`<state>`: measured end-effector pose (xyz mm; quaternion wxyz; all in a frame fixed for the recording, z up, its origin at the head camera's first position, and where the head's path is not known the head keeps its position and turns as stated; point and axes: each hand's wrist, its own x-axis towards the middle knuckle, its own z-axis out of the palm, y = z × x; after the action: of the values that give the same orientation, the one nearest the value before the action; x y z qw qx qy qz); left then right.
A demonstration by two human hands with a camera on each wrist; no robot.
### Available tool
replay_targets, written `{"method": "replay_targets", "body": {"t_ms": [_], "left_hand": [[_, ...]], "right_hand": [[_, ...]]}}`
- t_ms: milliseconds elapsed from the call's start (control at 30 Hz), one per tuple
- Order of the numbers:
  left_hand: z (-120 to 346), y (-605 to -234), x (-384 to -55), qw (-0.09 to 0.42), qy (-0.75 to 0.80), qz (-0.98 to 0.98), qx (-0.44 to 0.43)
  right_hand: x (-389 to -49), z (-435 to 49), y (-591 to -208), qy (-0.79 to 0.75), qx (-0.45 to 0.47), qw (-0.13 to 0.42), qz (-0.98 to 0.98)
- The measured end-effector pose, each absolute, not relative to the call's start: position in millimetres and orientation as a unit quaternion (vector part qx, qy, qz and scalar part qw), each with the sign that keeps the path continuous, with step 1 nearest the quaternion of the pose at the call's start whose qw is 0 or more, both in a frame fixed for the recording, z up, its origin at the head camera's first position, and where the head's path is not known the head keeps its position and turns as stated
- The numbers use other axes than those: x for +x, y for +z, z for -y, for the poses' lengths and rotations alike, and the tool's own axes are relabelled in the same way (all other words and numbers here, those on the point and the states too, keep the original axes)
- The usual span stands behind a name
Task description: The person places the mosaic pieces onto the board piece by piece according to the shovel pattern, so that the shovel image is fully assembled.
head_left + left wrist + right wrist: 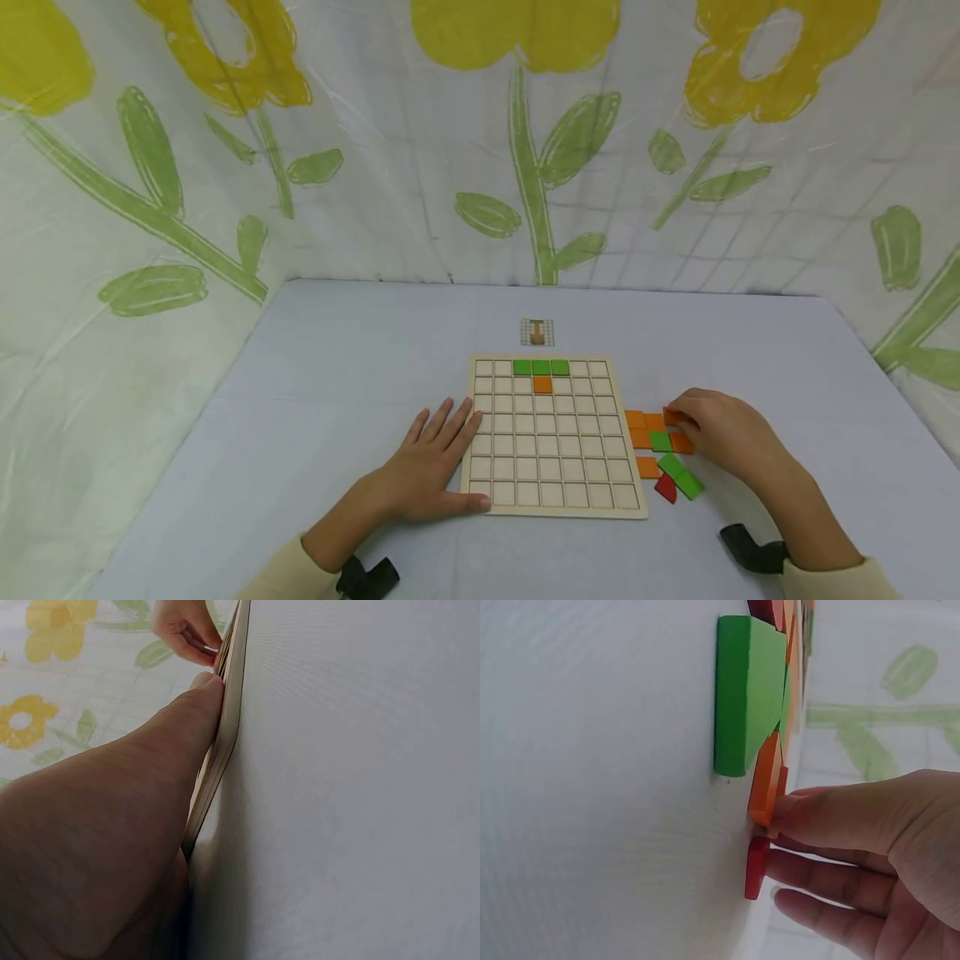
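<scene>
My left hand [427, 475] lies with fingers spread on the left edge of a wooden grid board [525, 446]; its thumb is at the near-left corner. Along the board's top row sit green square tiles [541, 367], with an orange tile [542, 384] below the middle one. To the right of the board, my right hand [723, 429] pinches an orange square tile [670, 417] at the edge of a loose group. In the right wrist view, a red piece [757, 868] lies by its fingers, and a thick green tile [750, 697] is nearer the camera.
Loose orange tiles [647, 467], green tiles [681, 477] and a red rounded piece [666, 488] lie beside the board's right edge. A small picture card [537, 332] lies beyond the board on the white table [360, 350]. A flowered cloth [390, 167] hangs behind.
</scene>
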<state>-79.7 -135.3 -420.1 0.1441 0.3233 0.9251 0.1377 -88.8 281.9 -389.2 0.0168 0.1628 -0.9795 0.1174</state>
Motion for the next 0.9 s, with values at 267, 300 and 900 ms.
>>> {"method": "replay_targets", "body": {"t_ms": [267,300,900], "left_hand": [[136,-419,-79,0.145,0.140,-0.925,0.322],[136,-419,-80,0.144,0.139,-0.925,0.323],[135,-420,-80,0.143,0.129,-0.927,0.322]], "right_hand": [[-88,-281,-387,0.122,0.168,0.024,0.978],[-88,-281,-387,0.123,0.168,0.023,0.978],[-91,-269,-385,0.131,0.191,0.029,0.972]]}}
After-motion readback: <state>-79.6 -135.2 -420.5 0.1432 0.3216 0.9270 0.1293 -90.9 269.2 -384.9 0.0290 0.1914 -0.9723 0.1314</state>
